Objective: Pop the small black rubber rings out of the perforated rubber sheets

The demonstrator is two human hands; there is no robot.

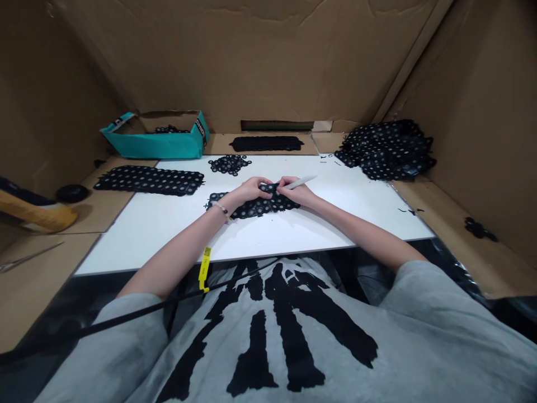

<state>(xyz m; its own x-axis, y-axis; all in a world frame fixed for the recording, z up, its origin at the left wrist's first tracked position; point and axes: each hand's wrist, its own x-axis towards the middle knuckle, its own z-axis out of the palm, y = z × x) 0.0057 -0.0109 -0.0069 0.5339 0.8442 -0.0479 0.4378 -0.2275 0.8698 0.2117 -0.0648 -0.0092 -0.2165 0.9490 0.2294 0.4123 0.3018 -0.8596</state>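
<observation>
The white surface [168, 238] gives me a flat base, and the black spotted sheet [250, 211] lies on it right in front of me, its far edge raised between my hands. I'd leave most of the sheet resting there, so only the part I'm working on lifts. My left hand [250, 190] pinches that raised edge, thumb and fingers close together; a firm grip close to the working point should stop the sheet flexing. My right hand [296, 193] is closed around a pale pen-like tool [305, 181]. I'd move it in short, controlled strokes, tip angled away from the left fingertips. I can't make out the tip's exact contact, as my fingers cover it.

Counting from the biggest down: one surface; one heap of spotted sheets [386, 149] at the right, too tangled to number; one teal box [157, 146], with some black pieces inside; one yellow container [37, 217] at far left; two spotted sheets apart from the heap, mine and the flat sheet [149, 180] to the left; one dark ribbed strip [266, 144] at the back; one cluster of small black rings [229, 164], too crowded to count singly; one round black object [72, 193]; one pen-like tool; and several tiny scraps [411, 211] at the right.
</observation>
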